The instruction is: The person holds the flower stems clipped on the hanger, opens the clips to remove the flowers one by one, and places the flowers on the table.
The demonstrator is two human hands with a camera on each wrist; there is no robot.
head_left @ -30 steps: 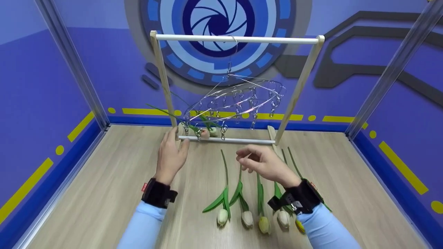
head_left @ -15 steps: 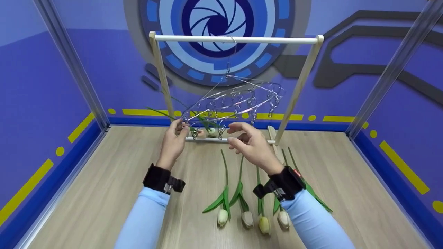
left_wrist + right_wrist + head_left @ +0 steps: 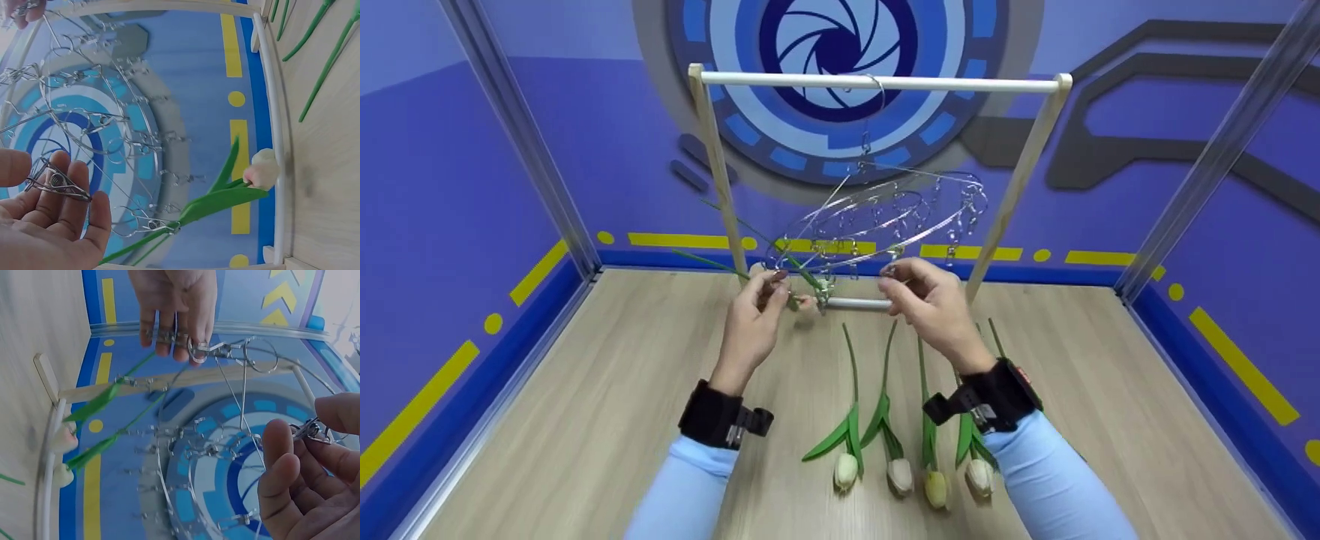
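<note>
Under the round wire clip hanger, my left hand and right hand each pinch a metal clip; I'd steady the ring, squeezing evenly.

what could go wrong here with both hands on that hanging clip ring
The clip hanger hangs from the rail by one thin hook, and it already sits tilted; a pull from the left hand or right hand might swing or unhook it. The two clipped tulips hang by thin stems, so a jolt might shake them loose. Neighbouring clips could also tangle.
</note>
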